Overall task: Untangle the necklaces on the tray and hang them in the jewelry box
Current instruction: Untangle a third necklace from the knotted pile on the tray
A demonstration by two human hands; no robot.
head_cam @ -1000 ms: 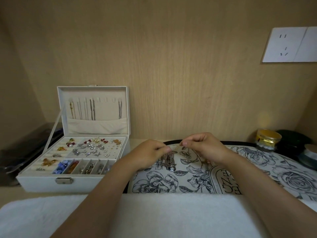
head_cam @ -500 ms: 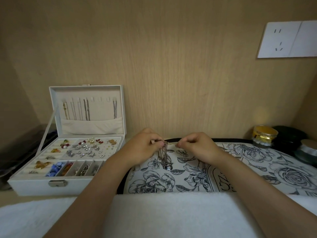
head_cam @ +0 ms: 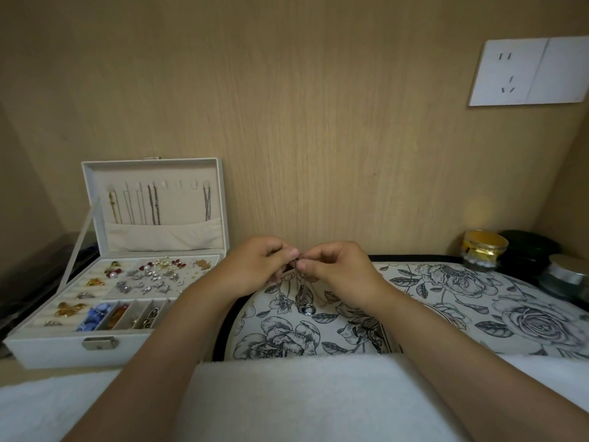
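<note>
Here we go, both hands up together over the far side of the tray (head_cam: 414, 257). Our left hand (head_cam: 255, 269) pinches the top of the necklace (head_cam: 302, 290) between thumb and forefinger. Our right hand (head_cam: 341, 275) pinches the same spot from the other side, fingertips almost touching. The rest of the fingers on each hand are curled in. Whether that spot is a knot or the clasp we cannot tell; it is too small.

Why hold it up like this? Our guess is that lifting lets the chain hang by its own weight, so the strands fall apart and the snag shows.

The necklace itself is a fine, pale metal chain, several strands bunched close and dropping straight down between our wrists. It ends in a rounded silvery pendant (head_cam: 307, 309), low over the flower print. We cannot say whether the pendant touches the tray.

Out to the left end of the counter (head_cam: 41, 373) sits the jewelry box (head_cam: 63, 349), its lid (head_cam: 220, 193) propped open against the back wall. A few hung necklaces (head_cam: 153, 204) already line the lid's left hooks and one hangs at the right. The hooks between look free, probably our target. A white towel (head_cam: 287, 393) lies along the near edge.
</note>
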